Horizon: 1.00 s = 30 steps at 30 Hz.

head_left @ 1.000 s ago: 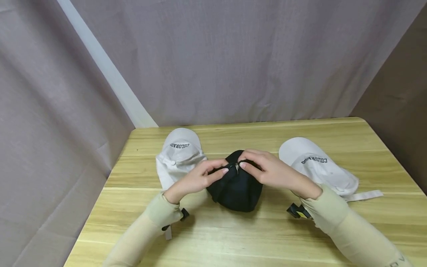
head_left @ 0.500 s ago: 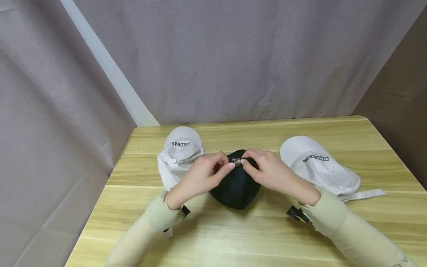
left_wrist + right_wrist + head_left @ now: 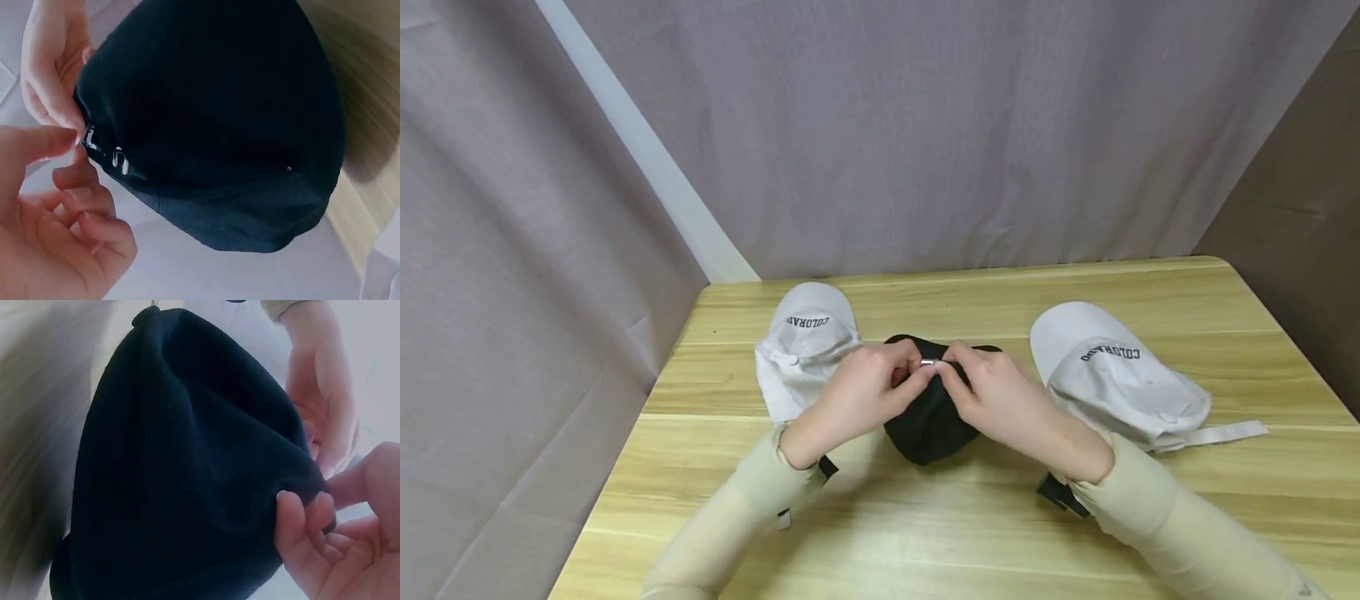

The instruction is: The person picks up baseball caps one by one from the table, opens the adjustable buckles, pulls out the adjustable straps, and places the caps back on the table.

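Observation:
A black cap (image 3: 928, 429) hangs in the middle of the head view, its back edge held up between both hands. My left hand (image 3: 867, 385) pinches the small silver buckle (image 3: 928, 362) at that edge between thumb and forefinger. Right beside it, my right hand (image 3: 1006, 396) pinches the cap's edge, fingertips nearly meeting the left ones. In the left wrist view, a second shiny metal piece (image 3: 120, 160) shows on the black cloth near the buckle. Dark cloth of the cap (image 3: 181, 462) fills much of the right wrist view, with the right hand's fingers (image 3: 294, 522) against it.
White caps lettered COLORADO lie on both sides: one on the left (image 3: 801, 367), partly behind the left arm, and one on the right (image 3: 1120, 379) with its strap (image 3: 1225, 432) stretched out. Beneath is a wooden table (image 3: 925, 533); a grey curtain (image 3: 880, 142) hangs behind.
The left hand has shifted slightly right, closer to the right hand. Between the fingertips the silver buckle has come into view, and the black cap has turned a little.

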Motion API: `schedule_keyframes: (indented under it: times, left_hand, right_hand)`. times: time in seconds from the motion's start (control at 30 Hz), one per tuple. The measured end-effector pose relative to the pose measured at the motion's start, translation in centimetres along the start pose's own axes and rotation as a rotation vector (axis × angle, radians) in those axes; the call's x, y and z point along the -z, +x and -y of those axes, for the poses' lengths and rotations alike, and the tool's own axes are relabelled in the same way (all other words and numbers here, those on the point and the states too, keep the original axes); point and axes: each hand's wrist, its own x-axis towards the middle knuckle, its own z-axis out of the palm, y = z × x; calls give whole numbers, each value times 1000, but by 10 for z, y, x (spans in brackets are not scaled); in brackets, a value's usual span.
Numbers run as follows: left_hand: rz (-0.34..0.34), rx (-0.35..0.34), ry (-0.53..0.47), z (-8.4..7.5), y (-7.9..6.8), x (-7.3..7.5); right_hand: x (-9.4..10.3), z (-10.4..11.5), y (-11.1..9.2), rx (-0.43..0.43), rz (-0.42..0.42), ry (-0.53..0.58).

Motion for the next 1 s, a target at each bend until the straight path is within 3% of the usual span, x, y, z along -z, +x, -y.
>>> schedule_keyframes:
  times: [0.1,0.2,0.33,0.57,0.73,0.87,1.0]
  left_hand:
    - [61,26,-81,0,2,0]
    - [79,0,-87,0,2,-2]
    - [3,-69,-7,0,0,-3]
    - [-119,-153,107,1,-3,-2]
    - [-207,-204,157,2,-4,1]
    - [-205,-293,203,-1,-3,2]
    - [-221,-386,325,-5,-5,0]
  right_hand:
    - [0,1,-2,-17,11,6]
    - [0,1,-4,-47,18,16]
    - [1,0,-4,-56,7,26]
    - [6,0,-4,40,34,43]
    - [7,0,-5,81,-8,74]
    - [6,0,-5,73,-46,74]
    - [4,0,-5,58,-59,82]
